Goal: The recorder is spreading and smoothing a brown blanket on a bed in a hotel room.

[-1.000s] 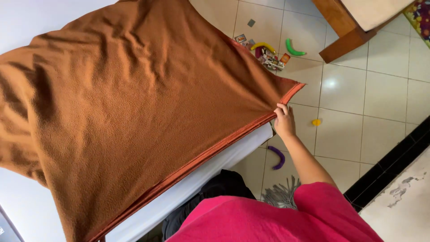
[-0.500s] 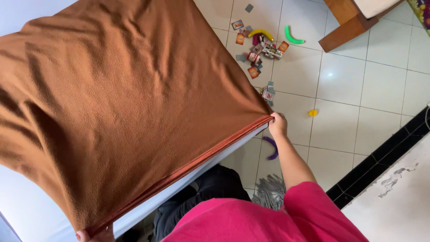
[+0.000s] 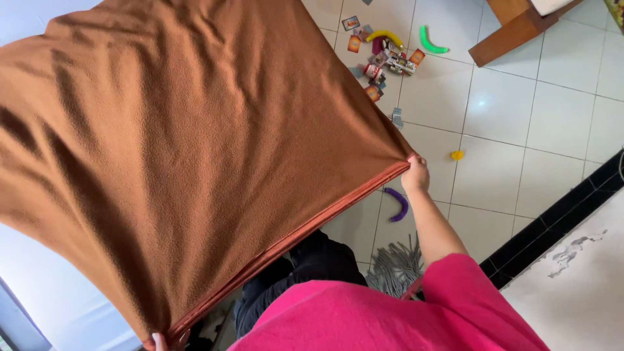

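Over the tiled floor [image 3: 559,117], seen from the head camera, a brown fleece blanket [image 3: 182,149] is stretched out in the air and fills most of the left of the view. The right hand [image 3: 416,174] is clenched on one corner, pinching the stitched rust-coloured hem [image 3: 305,224], and the cloth pulls taut into small creases there. The left hand [image 3: 158,340] shows only as a fingertip or two at the bottom edge; it seems to grip the opposite end of the same hem, though too little shows to be sure. To my eye the blanket is soft, limp and fairly light, not slippery, and best held at the corners along that firmer hem. Behind it lie scattered toys [image 3: 383,58], a green curved piece [image 3: 430,41], a purple curved piece [image 3: 396,203], a small yellow bit [image 3: 457,155] and a grey fringed mat [image 3: 396,266]. Whatever lies beneath the blanket is hidden, and a wooden furniture leg [image 3: 513,32] is cut off at the top.
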